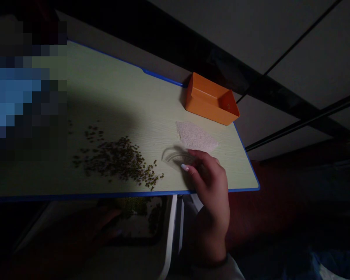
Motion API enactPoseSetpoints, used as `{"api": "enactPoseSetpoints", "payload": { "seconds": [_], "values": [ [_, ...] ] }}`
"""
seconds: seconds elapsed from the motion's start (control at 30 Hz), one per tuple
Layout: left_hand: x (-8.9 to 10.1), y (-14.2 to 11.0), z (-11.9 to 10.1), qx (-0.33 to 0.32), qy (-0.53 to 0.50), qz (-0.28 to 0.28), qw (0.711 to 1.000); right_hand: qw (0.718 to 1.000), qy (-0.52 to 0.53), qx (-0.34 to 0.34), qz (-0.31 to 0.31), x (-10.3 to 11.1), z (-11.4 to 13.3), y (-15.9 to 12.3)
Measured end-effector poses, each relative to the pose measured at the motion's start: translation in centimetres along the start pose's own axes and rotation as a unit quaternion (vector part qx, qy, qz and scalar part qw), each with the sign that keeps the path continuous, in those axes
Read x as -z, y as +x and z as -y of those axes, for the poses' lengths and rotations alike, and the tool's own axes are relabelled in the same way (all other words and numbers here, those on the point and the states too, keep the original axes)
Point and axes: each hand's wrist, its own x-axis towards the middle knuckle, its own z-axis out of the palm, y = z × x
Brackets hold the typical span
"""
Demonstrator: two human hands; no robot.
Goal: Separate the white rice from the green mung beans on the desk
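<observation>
My right hand (211, 177) is over the front part of the table, fingers and thumb closed on a clear round container (175, 157), perhaps a cup or bowl. Just behind it lies a flat heap of pale, rice-like grains (195, 136). To its left, dark green beans (119, 159) are scattered across the tabletop. My left hand (96, 219) is in deep shadow below the table edge, its visible fingers stretched out over a dark-rimmed tray (159, 229). Green beans (134, 204) lie in that tray. Much of the left hand is lost in the dark.
An orange rectangular box (212, 99) stands at the table's back right corner. The pale table (151, 105) has a blue edge. A white-rimmed surface (170, 237) sits below the front edge. Pale cabinet panels rise behind. At the far left an area is pixelated.
</observation>
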Motion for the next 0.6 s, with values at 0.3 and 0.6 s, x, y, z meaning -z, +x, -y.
{"api": "enactPoseSetpoints", "payload": {
  "seconds": [0.3,0.6],
  "values": [
    [-1.1,0.0,0.9,0.001,-0.025,-0.003,1.0,0.985,0.045,0.1,0.136,-0.1,1.4,-0.4],
    [0.7,0.3,-0.8,0.011,-0.015,-0.004,1.0,0.994,0.015,0.05,0.096,0.3,0.4,-0.3]
  ]
}}
